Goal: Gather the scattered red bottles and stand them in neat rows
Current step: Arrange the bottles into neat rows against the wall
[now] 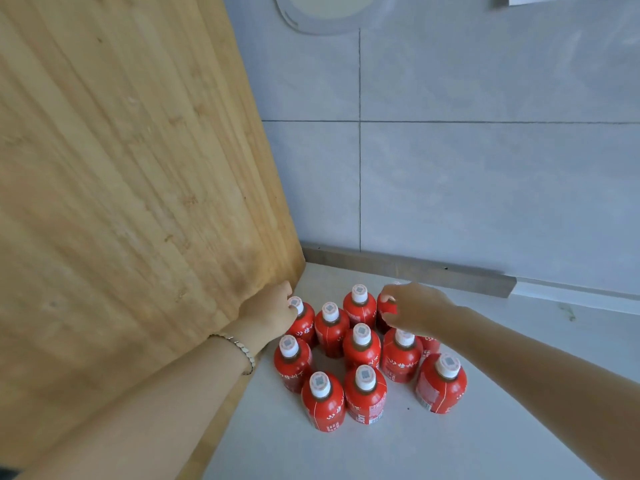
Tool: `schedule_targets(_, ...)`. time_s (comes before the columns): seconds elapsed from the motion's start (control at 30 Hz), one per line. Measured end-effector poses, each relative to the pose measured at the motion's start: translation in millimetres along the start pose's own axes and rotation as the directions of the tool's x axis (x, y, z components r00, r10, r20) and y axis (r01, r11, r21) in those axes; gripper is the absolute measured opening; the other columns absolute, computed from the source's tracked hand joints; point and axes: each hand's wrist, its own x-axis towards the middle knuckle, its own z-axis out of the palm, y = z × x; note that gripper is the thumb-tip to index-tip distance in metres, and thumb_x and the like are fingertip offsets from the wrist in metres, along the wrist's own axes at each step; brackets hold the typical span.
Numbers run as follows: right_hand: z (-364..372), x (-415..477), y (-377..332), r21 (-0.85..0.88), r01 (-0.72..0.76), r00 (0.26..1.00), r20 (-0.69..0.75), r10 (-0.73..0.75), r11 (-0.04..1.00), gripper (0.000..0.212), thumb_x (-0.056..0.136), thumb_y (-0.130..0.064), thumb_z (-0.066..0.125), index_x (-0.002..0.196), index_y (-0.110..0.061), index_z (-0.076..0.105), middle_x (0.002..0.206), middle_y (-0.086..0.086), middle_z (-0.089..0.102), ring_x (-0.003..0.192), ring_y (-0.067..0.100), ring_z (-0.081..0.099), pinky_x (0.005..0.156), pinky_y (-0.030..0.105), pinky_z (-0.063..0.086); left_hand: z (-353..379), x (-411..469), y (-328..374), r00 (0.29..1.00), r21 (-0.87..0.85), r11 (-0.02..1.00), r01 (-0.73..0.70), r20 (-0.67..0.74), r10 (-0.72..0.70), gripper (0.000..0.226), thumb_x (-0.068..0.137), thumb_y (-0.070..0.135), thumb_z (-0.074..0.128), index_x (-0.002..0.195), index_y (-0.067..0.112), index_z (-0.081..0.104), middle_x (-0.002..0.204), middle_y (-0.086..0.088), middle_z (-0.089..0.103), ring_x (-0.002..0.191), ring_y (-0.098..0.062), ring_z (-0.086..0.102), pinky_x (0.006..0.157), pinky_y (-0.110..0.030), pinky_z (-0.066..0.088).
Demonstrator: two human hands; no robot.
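Note:
Several red bottles [362,344] with white caps stand upright in a loose cluster on the white floor [519,427], in rough rows near a corner. My left hand [273,311] rests against the back left bottle [304,322], fingers by its cap. My right hand [414,308] is curled over the top of the back right bottle [386,311], hiding its cap. One more bottle [429,344] is mostly hidden under my right forearm. The front right bottle [441,384] stands slightly apart from the others.
A tall light wooden panel [138,202] rises on the left, right beside the cluster. A grey tiled wall [485,185] with a grey skirting strip [415,270] stands behind. A round white object [322,15] shows at the top.

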Motion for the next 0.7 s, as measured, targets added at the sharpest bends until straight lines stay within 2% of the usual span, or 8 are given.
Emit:
schedule_targets(0.1, 2, 35, -11, 0.112, -0.057, 0.998, -0.008, 0.058, 0.992, 0.043, 0.090, -0.025, 0.052, 0.132, -0.029, 0.046, 0.126, 0.000, 0.061, 0.112, 0.021, 0.059, 0.090, 0.031, 0.050, 7, 26, -3, 0.999, 0.021, 1.000, -0.013, 0.045, 0.012, 0.041, 0.092, 0.025, 0.046, 0.130, 0.010, 0.045, 0.130, -0.010, 0.052, 0.116, -0.027, 0.054, 0.090, -0.033, 0.044)
schedule_targets(0.2, 8, 65, -26, 0.180, -0.131, 0.991, 0.014, 0.130, 0.975, 0.047, 0.090, -0.026, 0.054, 0.136, -0.029, 0.043, 0.134, 0.000, 0.055, 0.119, 0.020, 0.055, 0.097, 0.031, 0.045, 25, 51, -11, 0.981, 0.051, 0.997, -0.057, 0.190, 0.046, 0.043, 0.088, 0.025, 0.053, 0.127, 0.009, 0.045, 0.129, -0.013, 0.053, 0.115, -0.030, 0.054, 0.092, -0.036, 0.046)
schedule_targets(0.37, 29, 92, -43, 0.171, -0.203, 0.975, 0.124, 0.183, 0.964, 0.052, 0.091, -0.022, 0.053, 0.140, -0.028, 0.037, 0.138, 0.006, 0.053, 0.122, 0.024, 0.054, 0.095, 0.029, 0.047, 46, 79, -20, 0.965, -0.064, 0.992, -0.107, 0.235, 0.119, 0.022, 0.088, 0.017, 0.054, 0.103, 0.001, 0.055, 0.110, -0.018, 0.064, 0.102, -0.033, 0.060, 0.080, -0.036, 0.047)
schedule_targets(0.43, 35, 98, -44, 0.144, -0.225, 0.966, 0.159, 0.202, 0.964, 0.051, 0.092, -0.022, 0.054, 0.140, -0.024, 0.038, 0.137, 0.008, 0.054, 0.121, 0.025, 0.055, 0.089, 0.027, 0.048, 43, 96, -19, 0.965, -0.126, 0.982, -0.138, 0.206, 0.162, 0.009, 0.088, 0.016, 0.055, 0.089, 0.007, 0.054, 0.096, -0.014, 0.065, 0.093, -0.030, 0.060, 0.069, -0.029, 0.041)
schedule_targets(0.53, 37, 105, -44, 0.103, -0.247, 0.960, 0.163, 0.229, 0.964, 0.043, 0.094, -0.021, 0.051, 0.135, -0.019, 0.042, 0.130, 0.009, 0.058, 0.116, 0.025, 0.058, 0.082, 0.026, 0.048, 36, 128, -9, 0.973, -0.165, 0.974, -0.156, 0.145, 0.180, 0.034, 0.087, 0.012, 0.055, 0.062, 0.018, 0.031, 0.066, 0.001, 0.042, 0.062, -0.016, 0.043, 0.051, -0.022, 0.025)
schedule_targets(0.57, 37, 107, -43, 0.098, -0.250, 0.959, 0.164, 0.232, 0.963, 0.042, 0.094, -0.020, 0.051, 0.135, -0.019, 0.042, 0.130, 0.009, 0.058, 0.115, 0.024, 0.059, 0.082, 0.025, 0.049, 33, 138, -5, 0.975, -0.168, 0.972, -0.163, 0.126, 0.185, 0.029, 0.087, 0.012, 0.054, 0.065, 0.016, 0.035, 0.069, -0.001, 0.043, 0.063, -0.017, 0.043, 0.053, -0.025, 0.028)
schedule_targets(0.63, 38, 110, -41, 0.105, -0.251, 0.958, 0.171, 0.232, 0.962, 0.043, 0.094, -0.022, 0.052, 0.135, -0.020, 0.042, 0.130, 0.009, 0.058, 0.115, 0.024, 0.059, 0.084, 0.025, 0.050, 30, 158, 4, 0.982, -0.184, 0.971, -0.152, 0.082, 0.169, 0.010, 0.089, 0.014, 0.053, 0.087, 0.005, 0.051, 0.092, -0.017, 0.056, 0.085, -0.032, 0.056, 0.068, -0.035, 0.039)
schedule_targets(0.7, 41, 112, -37, 0.127, -0.248, 0.959, 0.173, 0.225, 0.960, 0.043, 0.092, -0.024, 0.054, 0.134, -0.022, 0.043, 0.130, 0.007, 0.059, 0.114, 0.024, 0.060, 0.084, 0.026, 0.051, 35, 177, 10, 0.988, -0.189, 0.973, -0.133, 0.053, 0.145, 0.020, 0.089, 0.016, 0.054, 0.101, 0.000, 0.053, 0.108, -0.022, 0.058, 0.100, -0.038, 0.057, 0.074, -0.037, 0.040)
